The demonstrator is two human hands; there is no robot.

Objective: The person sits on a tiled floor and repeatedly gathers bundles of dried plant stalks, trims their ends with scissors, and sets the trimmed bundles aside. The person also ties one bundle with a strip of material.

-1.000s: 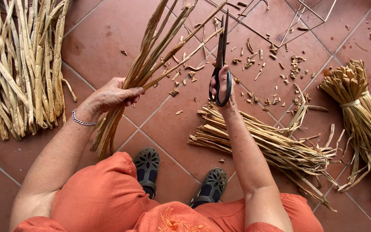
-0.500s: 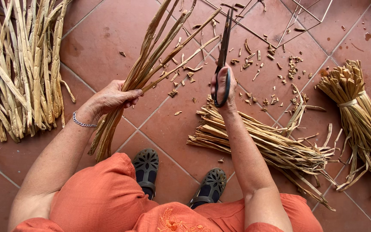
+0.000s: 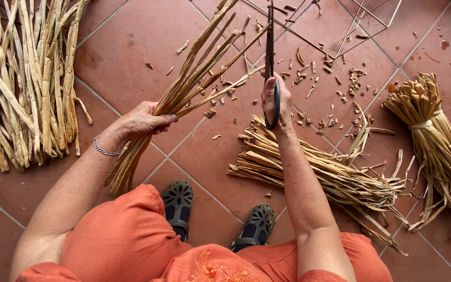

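My left hand (image 3: 142, 122) grips a bunch of long dried straw-coloured stalks (image 3: 199, 62) around its middle, the tips fanning up and to the right. My right hand (image 3: 277, 102) holds black scissors (image 3: 270, 47), fingers through the handles, blades pointing up beside the stalk tips. The blades look nearly closed. A bracelet sits on my left wrist.
A large pile of dried stalks (image 3: 22, 83) lies at the left. A loose heap of cut stalks (image 3: 319, 177) lies under my right arm, a tied bundle (image 3: 434, 136) at the right. Small cut scraps (image 3: 335, 78) litter the terracotta tiles. Thin metal wire frame (image 3: 361, 15) at top.
The scissors have shifted slightly left toward the stalk tips and stand more upright. My left hand keeps its grip on the bunch.
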